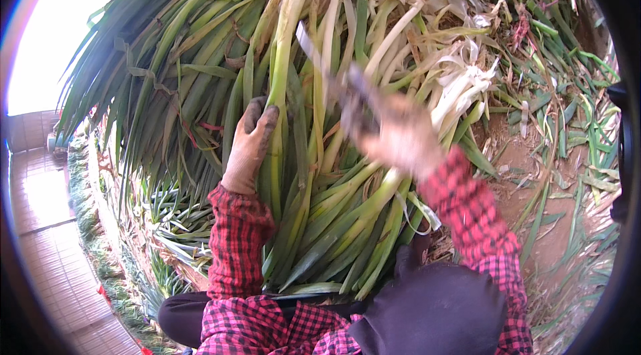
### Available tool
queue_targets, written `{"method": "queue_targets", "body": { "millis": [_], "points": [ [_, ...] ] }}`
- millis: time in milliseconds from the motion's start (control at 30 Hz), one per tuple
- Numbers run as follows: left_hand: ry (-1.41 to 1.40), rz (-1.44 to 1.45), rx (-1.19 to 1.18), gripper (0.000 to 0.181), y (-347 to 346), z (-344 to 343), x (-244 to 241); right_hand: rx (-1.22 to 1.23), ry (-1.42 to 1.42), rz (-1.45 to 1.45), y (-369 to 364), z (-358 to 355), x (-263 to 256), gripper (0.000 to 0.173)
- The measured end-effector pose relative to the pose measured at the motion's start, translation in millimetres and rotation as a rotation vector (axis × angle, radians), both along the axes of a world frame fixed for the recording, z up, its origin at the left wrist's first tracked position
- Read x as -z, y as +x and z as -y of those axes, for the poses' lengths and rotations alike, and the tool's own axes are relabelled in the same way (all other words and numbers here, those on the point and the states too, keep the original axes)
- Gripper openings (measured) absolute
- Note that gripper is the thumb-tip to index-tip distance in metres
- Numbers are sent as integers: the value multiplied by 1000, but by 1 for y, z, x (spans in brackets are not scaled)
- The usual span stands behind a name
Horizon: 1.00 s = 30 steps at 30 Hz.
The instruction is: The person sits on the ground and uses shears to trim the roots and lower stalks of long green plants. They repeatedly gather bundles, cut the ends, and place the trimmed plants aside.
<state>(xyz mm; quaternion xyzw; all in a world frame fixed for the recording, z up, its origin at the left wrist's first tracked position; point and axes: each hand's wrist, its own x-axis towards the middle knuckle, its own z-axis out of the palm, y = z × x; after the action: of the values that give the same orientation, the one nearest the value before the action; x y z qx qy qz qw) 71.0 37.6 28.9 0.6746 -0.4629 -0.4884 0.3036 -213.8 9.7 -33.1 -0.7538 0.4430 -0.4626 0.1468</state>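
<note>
A large heap of leeks or big green onions (200,54) lies before me, dark leaves to the left and pale stalks to the right. My left hand (253,140), in a soiled glove, grips one thick stalk (285,49) whose white end points away from me. My right hand (400,135), blurred, is closed round the handle of a tool with a narrow metal blade (310,47); its exact kind is unclear. The blade is just right of that stalk; whether they touch cannot be told. Peeled white skins (465,79) hang beyond my right hand.
Leaf scraps (596,130) litter the brown soil (556,235) on the right. Paving tiles (60,270) run along the left edge, past cut leaves (185,227). My bent knee (440,305) is close in front, below the right hand. Leafy ends reach almost to my lap.
</note>
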Motion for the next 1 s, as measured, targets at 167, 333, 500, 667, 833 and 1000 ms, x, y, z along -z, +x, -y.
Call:
{"method": "queue_targets", "body": {
  "millis": [167,333,500,667,833,1000],
  "points": [
    [-4,-47,-13,50,5,-13,5,6,46,-18,4,8,10,90],
    [64,-313,-61,50,-18,-12,-1,311,498,-323,-17,111,-21,88],
    [144,-312,-119,53,-9,-15,-7,82,422,-337,2,40,-5,86],
    [80,-206,38,63,-26,-8,-1,265,284,-234,-35,115,-6,85],
    [-256,243,326,80,-47,-37,0,159,124,-119,-25,71,3,86],
    [-228,823,711,94,-110,-68,2,33,534,7,-25,-15,-9,80]
  ]
}}
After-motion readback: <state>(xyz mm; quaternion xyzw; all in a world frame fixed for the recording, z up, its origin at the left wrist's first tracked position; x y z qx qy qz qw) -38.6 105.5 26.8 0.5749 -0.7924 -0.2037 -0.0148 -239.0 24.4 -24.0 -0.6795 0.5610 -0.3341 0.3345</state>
